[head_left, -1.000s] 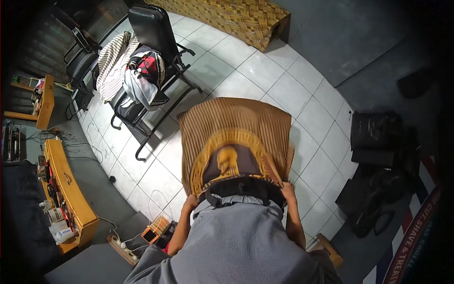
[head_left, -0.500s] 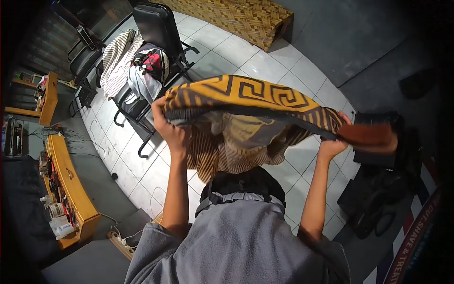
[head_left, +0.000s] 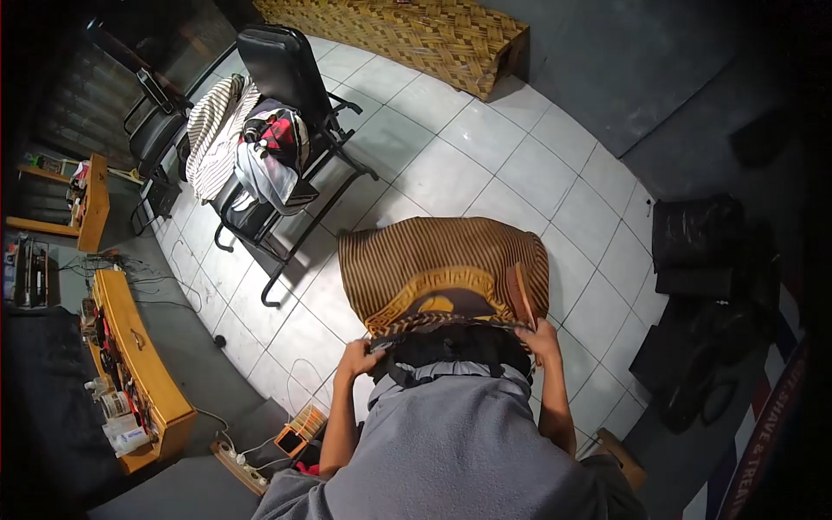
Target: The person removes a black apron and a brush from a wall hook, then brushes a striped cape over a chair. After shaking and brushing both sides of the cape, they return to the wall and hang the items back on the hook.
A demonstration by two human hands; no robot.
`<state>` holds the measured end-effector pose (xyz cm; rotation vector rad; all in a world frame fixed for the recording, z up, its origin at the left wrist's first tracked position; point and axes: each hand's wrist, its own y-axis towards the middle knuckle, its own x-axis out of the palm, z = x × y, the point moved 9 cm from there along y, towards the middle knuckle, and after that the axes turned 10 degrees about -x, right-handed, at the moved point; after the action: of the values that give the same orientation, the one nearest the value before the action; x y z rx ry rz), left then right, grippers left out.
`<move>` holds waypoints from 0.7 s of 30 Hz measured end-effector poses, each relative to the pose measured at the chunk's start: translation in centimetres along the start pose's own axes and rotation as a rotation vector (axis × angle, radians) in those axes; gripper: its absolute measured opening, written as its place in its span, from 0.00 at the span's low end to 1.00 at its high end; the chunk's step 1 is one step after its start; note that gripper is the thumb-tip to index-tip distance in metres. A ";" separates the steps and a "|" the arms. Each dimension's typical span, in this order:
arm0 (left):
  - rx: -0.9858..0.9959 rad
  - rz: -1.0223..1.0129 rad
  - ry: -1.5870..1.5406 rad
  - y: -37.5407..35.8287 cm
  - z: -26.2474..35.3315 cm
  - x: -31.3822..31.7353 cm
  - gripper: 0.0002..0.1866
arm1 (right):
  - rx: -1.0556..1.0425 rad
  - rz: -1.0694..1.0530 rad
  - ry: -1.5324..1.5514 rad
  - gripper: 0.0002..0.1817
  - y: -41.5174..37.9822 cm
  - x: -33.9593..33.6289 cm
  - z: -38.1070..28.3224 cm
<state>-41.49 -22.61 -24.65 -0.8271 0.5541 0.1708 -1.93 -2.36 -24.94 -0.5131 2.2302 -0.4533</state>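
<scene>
A brown-and-black striped cloth (head_left: 407,256) with a yellow Greek-key border hangs spread out in front of my waist. Its gathered near edge runs between my two hands. My left hand (head_left: 357,358) is closed on the left end of that edge, and my right hand (head_left: 543,341) grips the right end. A flat reddish-brown piece (head_left: 523,295) sticks up from my right hand and lies over the cloth's right side. Its lower end is hidden by my fingers.
To the left stands a black metal-framed chair (head_left: 282,65) with striped and red-and-white cloths (head_left: 221,130) piled on it. A wooden shelf (head_left: 143,347) holds bottles and tools. Near it lies a power strip (head_left: 238,468) with cables. A woven-pattern box (head_left: 416,43) is at the back.
Both hands have come down and in toward my waist with the cloth. It was raised and bunched, and now hangs open. The reddish-brown piece has swung from pointing right to pointing forward.
</scene>
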 end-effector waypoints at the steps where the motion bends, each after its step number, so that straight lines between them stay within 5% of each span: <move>1: 0.129 0.055 -0.010 0.5 1.6 -1.0 0.21 | -0.002 0.004 -0.002 0.17 0.2 -1.2 -1.9; 4: 0.270 0.165 0.043 1.6 7.5 -3.5 0.19 | -0.057 -0.123 0.226 0.17 0.7 -2.0 -10.1; 8: 0.277 0.345 -0.352 -2.1 18.2 -7.7 0.27 | -0.201 -0.036 0.624 0.13 1.4 -1.6 -17.7; 9: 0.180 0.225 -0.372 -2.7 19.8 -7.6 0.24 | -0.208 -0.039 0.756 0.13 0.7 -1.1 -19.7; 11: 0.579 0.000 -0.373 -1.3 22.1 -4.8 0.23 | -0.391 0.059 0.922 0.15 -0.9 -0.8 -24.1; 13: 0.189 -0.506 -0.640 -0.7 21.8 -0.4 0.22 | -0.537 0.198 0.821 0.16 -2.7 -0.8 -26.6; 14: -0.217 -0.602 -1.012 -3.5 22.8 -0.2 0.25 | -0.496 0.185 0.752 0.16 -3.3 -0.1 -26.3; 19: -0.203 -0.625 -0.808 -0.5 21.8 2.1 0.23 | -0.665 0.272 0.494 0.16 -7.1 -0.7 -27.4; 21: 0.011 -0.845 -0.729 -1.7 24.7 2.7 0.21 | -0.696 0.265 0.527 0.15 -7.4 -1.3 -27.3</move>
<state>-28.69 -5.73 -11.52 -0.8566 -0.4939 -0.3051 -20.33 -3.81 -3.51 -0.4646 2.9087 0.3994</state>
